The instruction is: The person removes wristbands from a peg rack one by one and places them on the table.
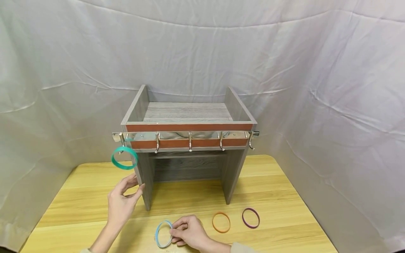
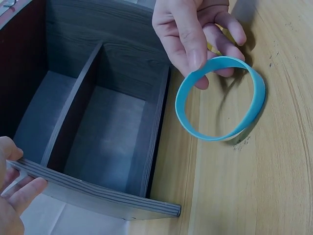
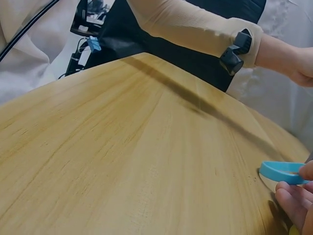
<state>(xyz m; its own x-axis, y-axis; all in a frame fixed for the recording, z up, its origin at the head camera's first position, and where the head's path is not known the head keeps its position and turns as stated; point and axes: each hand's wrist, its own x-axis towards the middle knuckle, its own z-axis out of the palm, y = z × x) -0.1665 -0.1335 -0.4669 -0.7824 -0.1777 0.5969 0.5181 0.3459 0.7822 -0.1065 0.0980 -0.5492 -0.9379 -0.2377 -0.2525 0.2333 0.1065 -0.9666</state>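
Note:
My right hand [image 1: 191, 232] pinches a light blue silicone wristband [image 1: 156, 234] between thumb and fingers, low over the front of the table. In the left wrist view the same band [image 2: 259, 95] stands out from the fingertips. My left hand [image 1: 121, 202] grips the front edge of the left side panel [image 1: 145, 193] of a grey wooden shelf unit, thumb on the inner face. Just above that hand, a teal wristband [image 1: 124, 167] hangs on the leftmost hook of a metal hook rail [image 1: 174, 135] across the shelf's front.
To the right of my right hand, an orange wristband [image 1: 213, 225] and a purple wristband [image 1: 257, 219] lie on the wooden table [image 1: 278, 211]. Several hooks on the rail carry no band. Grey cloth [image 1: 202, 52] surrounds the table at the back and sides.

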